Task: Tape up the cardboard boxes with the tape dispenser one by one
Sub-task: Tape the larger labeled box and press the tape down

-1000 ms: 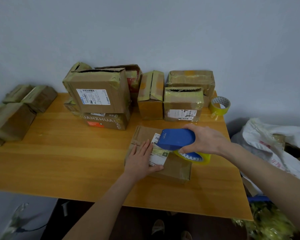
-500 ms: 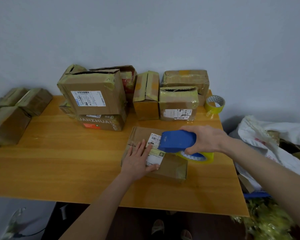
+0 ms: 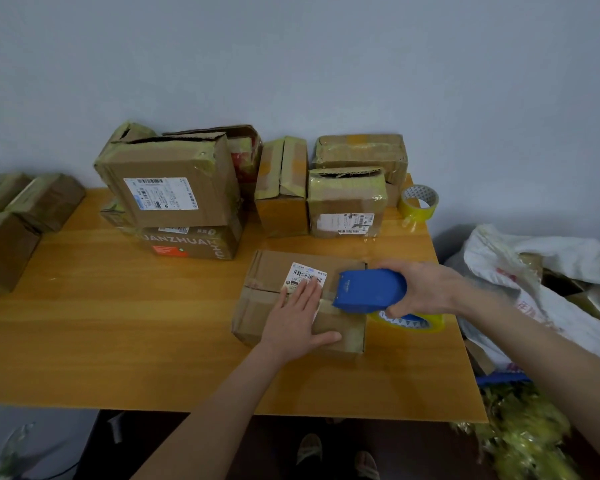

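Observation:
A flat cardboard box (image 3: 269, 271) with a white barcode label lies on the wooden table (image 3: 118, 327) in front of me. My left hand (image 3: 297, 318) presses flat on its top with straight fingers. My right hand (image 3: 425, 287) grips the blue tape dispenser (image 3: 369, 289), whose front end sits on the box's right part. Its yellowish tape roll (image 3: 413, 320) hangs past the box's right edge. A strip of clear tape runs along the box's seam under my left hand.
Several cardboard boxes stand along the wall: a stacked pair (image 3: 170, 192) at the back left, smaller ones (image 3: 347, 202) at the back right, more (image 3: 21, 216) at the far left. A spare tape roll (image 3: 419, 201) sits at the back right corner. A white bag (image 3: 541, 271) lies right of the table.
The dispenser has slid to the right along the box top, away from my left hand, so more of the label shows. My left hand stays pressed on the box.

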Action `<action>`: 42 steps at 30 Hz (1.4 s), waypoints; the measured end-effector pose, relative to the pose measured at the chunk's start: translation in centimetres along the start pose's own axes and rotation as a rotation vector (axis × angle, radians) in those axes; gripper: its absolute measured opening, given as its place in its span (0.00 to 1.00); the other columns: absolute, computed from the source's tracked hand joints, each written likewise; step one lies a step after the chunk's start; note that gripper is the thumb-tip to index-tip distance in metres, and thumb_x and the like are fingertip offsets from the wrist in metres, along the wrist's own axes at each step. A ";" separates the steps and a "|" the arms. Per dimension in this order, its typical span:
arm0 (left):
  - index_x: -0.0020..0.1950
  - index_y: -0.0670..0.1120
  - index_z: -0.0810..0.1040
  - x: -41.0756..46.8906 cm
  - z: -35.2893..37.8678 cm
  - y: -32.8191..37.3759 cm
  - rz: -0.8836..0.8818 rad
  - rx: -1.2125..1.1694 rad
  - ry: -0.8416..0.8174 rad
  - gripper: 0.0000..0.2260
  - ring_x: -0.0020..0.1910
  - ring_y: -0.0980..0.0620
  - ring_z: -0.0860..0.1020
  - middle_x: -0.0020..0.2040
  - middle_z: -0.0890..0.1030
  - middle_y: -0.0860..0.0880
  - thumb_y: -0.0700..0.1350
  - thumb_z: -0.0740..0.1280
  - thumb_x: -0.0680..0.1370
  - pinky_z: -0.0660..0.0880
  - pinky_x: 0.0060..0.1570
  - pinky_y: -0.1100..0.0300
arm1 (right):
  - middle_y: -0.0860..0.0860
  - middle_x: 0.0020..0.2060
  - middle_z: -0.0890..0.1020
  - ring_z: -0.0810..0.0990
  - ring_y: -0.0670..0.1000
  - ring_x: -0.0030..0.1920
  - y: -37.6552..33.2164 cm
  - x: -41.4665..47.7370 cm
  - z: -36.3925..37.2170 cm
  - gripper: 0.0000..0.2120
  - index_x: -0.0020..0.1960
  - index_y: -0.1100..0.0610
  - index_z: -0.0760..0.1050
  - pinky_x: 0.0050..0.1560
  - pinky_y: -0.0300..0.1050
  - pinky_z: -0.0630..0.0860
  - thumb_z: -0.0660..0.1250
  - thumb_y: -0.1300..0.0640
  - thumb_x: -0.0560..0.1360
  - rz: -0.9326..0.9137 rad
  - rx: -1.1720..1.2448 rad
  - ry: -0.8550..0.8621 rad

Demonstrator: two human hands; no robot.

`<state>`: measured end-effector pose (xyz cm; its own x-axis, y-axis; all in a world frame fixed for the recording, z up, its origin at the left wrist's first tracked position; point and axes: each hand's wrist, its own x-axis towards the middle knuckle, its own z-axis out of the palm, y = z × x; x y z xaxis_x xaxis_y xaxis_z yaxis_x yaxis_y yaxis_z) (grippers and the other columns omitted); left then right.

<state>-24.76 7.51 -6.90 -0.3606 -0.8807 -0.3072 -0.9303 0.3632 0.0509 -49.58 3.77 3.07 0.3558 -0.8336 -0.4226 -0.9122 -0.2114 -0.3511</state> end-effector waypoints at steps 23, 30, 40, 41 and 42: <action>0.78 0.44 0.37 -0.6 -0.7 0.1 -0.065 -0.017 -0.017 0.52 0.76 0.48 0.34 0.75 0.33 0.46 0.77 0.34 0.63 0.36 0.75 0.50 | 0.41 0.51 0.76 0.76 0.48 0.49 3.1 -0.2 1.0 0.37 0.72 0.41 0.61 0.49 0.45 0.76 0.73 0.45 0.67 0.045 -0.017 -0.044; 0.79 0.48 0.39 -0.4 -0.1 0.9 -0.026 -0.023 -0.033 0.51 0.77 0.50 0.36 0.76 0.34 0.49 0.77 0.36 0.63 0.33 0.72 0.50 | 0.43 0.53 0.77 0.77 0.49 0.51 3.4 0.6 1.6 0.38 0.72 0.40 0.59 0.50 0.47 0.77 0.72 0.43 0.66 0.053 -0.049 -0.045; 0.78 0.47 0.39 0.0 -0.1 1.7 -0.035 -0.060 -0.026 0.56 0.77 0.53 0.37 0.79 0.39 0.50 0.80 0.43 0.60 0.37 0.75 0.46 | 0.46 0.54 0.78 0.77 0.51 0.53 2.7 0.8 1.4 0.40 0.74 0.41 0.55 0.51 0.50 0.78 0.71 0.43 0.68 0.040 -0.137 -0.081; 0.79 0.47 0.39 -0.1 -0.2 1.6 -0.038 -0.062 -0.025 0.56 0.77 0.53 0.37 0.79 0.39 0.50 0.80 0.45 0.61 0.37 0.75 0.46 | 0.45 0.54 0.77 0.77 0.51 0.53 2.9 0.6 1.4 0.39 0.74 0.41 0.55 0.51 0.49 0.77 0.71 0.43 0.68 0.046 -0.128 -0.083; 0.79 0.47 0.39 0.0 -0.4 1.6 -0.038 -0.061 -0.025 0.55 0.77 0.53 0.37 0.79 0.39 0.50 0.80 0.47 0.63 0.37 0.75 0.46 | 0.44 0.53 0.76 0.76 0.51 0.53 3.1 0.5 1.4 0.39 0.74 0.41 0.55 0.50 0.47 0.76 0.71 0.44 0.68 0.052 -0.116 -0.081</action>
<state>-26.25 7.98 -6.40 -0.3239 -0.8855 -0.3332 -0.9459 0.3097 0.0965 -51.93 3.40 0.62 0.3182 -0.8022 -0.5052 -0.9456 -0.2300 -0.2302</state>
